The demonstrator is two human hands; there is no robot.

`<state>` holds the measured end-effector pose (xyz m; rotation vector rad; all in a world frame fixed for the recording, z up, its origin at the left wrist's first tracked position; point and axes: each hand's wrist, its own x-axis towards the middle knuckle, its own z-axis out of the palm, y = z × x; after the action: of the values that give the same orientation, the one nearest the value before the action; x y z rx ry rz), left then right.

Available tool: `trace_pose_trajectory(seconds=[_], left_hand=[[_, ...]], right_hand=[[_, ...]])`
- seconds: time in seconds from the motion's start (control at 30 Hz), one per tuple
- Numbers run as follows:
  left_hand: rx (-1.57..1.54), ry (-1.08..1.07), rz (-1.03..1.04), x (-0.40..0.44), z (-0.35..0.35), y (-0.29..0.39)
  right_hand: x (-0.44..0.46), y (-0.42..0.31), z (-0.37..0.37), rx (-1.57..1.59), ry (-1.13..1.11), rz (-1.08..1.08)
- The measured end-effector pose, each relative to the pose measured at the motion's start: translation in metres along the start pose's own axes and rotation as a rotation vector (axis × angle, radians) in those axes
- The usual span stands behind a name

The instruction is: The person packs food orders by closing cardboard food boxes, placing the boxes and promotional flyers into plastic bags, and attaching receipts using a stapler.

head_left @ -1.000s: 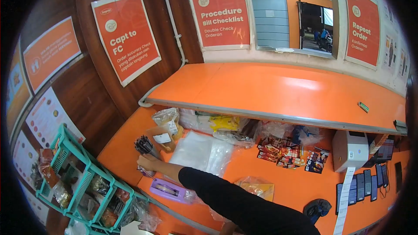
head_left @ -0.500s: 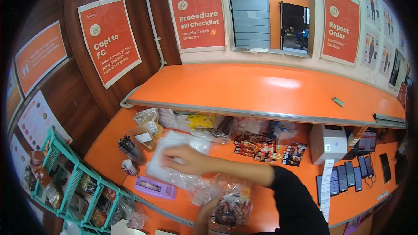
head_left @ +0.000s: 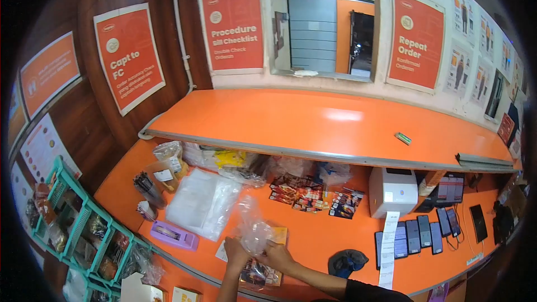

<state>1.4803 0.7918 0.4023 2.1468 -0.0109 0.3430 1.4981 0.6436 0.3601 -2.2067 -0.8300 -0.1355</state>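
- At the lower centre of my head view, the left hand (head_left: 236, 253) and right hand (head_left: 278, 257) have their fingers closed on a clear plastic bag (head_left: 254, 229), its loose plastic rising between them above the table (head_left: 327, 235).
- Reading the clock from that bag, the table's grey-trimmed front edge slants past at 7 and 8 o'clock, near the left forearm.
- At 12 o'clock, I have the lip of the raised orange shelf (head_left: 335, 120) hanging over the back of the table.
- Toward 3 o'clock, orange surface shows as far as a dark cloth bundle (head_left: 348, 263), my widest sideways room.
- At 9 o'clock, a purple tape dispenser (head_left: 173, 236) limits the left side; at 10, a stack of clear bags (head_left: 202, 202) lies near.
- At 2 o'clock, a printer (head_left: 393, 190) trails a receipt (head_left: 388, 251); I can't read its print.
- At 11 o'clock, one red poster (head_left: 130, 59) reads "Capt to FC".
- At 12, a second poster (head_left: 232, 28) reads "Procedure Bill Checklist", "Double Check Orderan".
- At 1, a third poster (head_left: 415, 39) reads "Repeat Order", "Konfirmasi Orderan"; the logos are too small for me.
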Motion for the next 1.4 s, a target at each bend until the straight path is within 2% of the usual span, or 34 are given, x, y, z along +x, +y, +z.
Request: trace_pose_trajectory(seconds=[0.07, 0.1, 0.13, 0.17, 0.2, 0.23, 0.27, 0.3, 0.33, 0.37, 0.4, 0.47, 0.53, 0.63, 0.7, 0.73, 0.8, 0.83, 0.9, 1.03, 1.1, 1.27, 1.33, 1.4], left_hand=[[0.598, 0.076, -0.076, -0.007, 0.0, 0.033], [0.469, 0.053, -0.143, -0.007, 0.012, 0.005], [0.471, 0.048, -0.144, -0.01, 0.015, 0.008], [0.343, 0.144, -0.15, -0.014, 0.018, 0.013], [0.214, 0.241, -0.162, -0.02, 0.021, 0.019], [0.216, 0.243, -0.184, -0.024, 0.023, 0.027], [0.134, 0.361, -0.154, -0.026, 0.023, 0.037], [0.056, 0.483, -0.124, -0.032, 0.023, 0.041], [0.062, 0.496, -0.154, -0.034, 0.027, 0.025], [0.006, 0.51, -0.094, -0.031, 0.036, -0.006], [-0.049, 0.526, -0.033, -0.036, 0.04, -0.025], [-0.218, 0.687, -0.065, -0.04, 0.046, -0.008], [-0.59, 0.742, -0.214, -0.037, 0.056, -0.014], [-0.672, 0.741, -0.206, -0.04, 0.071, -0.062], [-0.331, 0.648, 0.004, -0.038, 0.056, -0.044], [-0.322, 0.669, -0.012, -0.039, 0.049, -0.043], [-0.024, 0.479, 0.027, -0.041, 0.039, -0.04], [-0.025, 0.49, 0.015, -0.038, 0.034, -0.036], [-0.111, 0.379, -0.166, -0.033, 0.031, -0.03], [-0.128, 0.492, -0.154, -0.031, 0.039, -0.027], [-0.345, 0.617, -0.093, -0.031, 0.042, -0.018], [-0.236, 0.521, -0.04, -0.04, 0.043, -0.024], [-0.195, 0.507, -0.03, -0.041, 0.045, -0.027], [-0.279, 0.54, -0.133, -0.041, 0.045, -0.029]], right_hand=[[-0.009, 0.001, 0.005, 0.07, 0.029, 0.02], [-0.014, 0.001, 0.006, 0.008, 0.024, -0.014], [-0.016, -0.002, 0.003, -0.054, 0.014, -0.053], [-0.018, 0.001, 0.005, -0.048, 0.008, -0.052], [-0.019, 0.006, 0.01, -0.096, 0.068, -0.149], [-0.023, 0.011, 0.016, -0.142, 0.12, -0.247], [-0.026, 0.012, 0.02, -0.13, 0.095, -0.249], [-0.027, 0.014, 0.025, -0.071, 0.184, -0.207], [-0.027, 0.013, 0.027, -0.012, 0.268, -0.164], [-0.026, 0.009, 0.025, 0.004, 0.236, -0.171], [-0.021, 0.005, 0.022, 0.078, 0.306, -0.128], [-0.012, 0.003, 0.023, 0.217, 0.356, -0.026], [-0.009, -0.001, 0.021, 0.351, 0.329, 0.108], [0.0, 0.004, 0.024, 0.572, 0.286, 0.225], [0.008, 0.001, 0.018, 0.648, 0.251, 0.228], [0.011, 0.0, 0.016, 0.711, 0.258, 0.237], [0.015, 0.005, 0.022, 0.742, 0.262, 0.246], [0.017, 0.008, 0.023, 0.767, 0.292, 0.257], [0.021, 0.005, 0.017, 0.739, 0.295, 0.251], [0.022, 0.001, -0.003, 0.653, 0.238, 0.195], [0.023, 0.002, -0.01, 0.589, 0.195, 0.165], [0.026, 0.01, -0.018, 0.414, 0.048, 0.133], [0.03, 0.014, -0.015, 0.565, 0.027, 0.168], [0.029, 0.011, -0.016, 0.552, 0.047, 0.175]])
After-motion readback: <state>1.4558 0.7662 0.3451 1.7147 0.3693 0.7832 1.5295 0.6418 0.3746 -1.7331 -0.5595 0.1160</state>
